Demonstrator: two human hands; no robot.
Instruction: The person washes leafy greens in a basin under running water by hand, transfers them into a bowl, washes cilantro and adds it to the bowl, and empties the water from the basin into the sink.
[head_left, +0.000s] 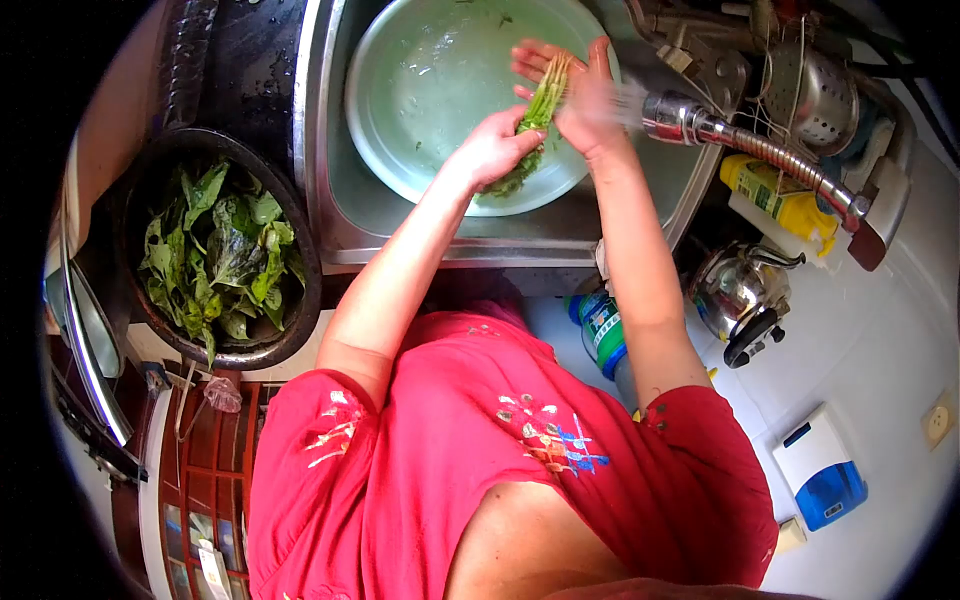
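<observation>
My left hand (pixel 502 148) is closed around a bunch of thin green stems (pixel 547 98), with the leafy end hanging below the fist. The pale stem ends point up toward my right hand (pixel 588 105). That hand is open beside the bunch, fingers spread and partly blurred, and water from the faucet head (pixel 668 117) runs onto it. Beneath both hands is a large pale basin (pixel 368 110) holding water and a few floating green bits. The basin sits in a metal sink (pixel 335 200).
Left of the sink, a dark round pan (pixel 308 235) holds loose green leaves (pixel 215 245). On the right are a yellow bottle (pixel 775 195), a steel kettle (pixel 740 290) and a perforated metal holder (pixel 815 95). The flexible faucet hose (pixel 775 160) arches over the sink's right edge.
</observation>
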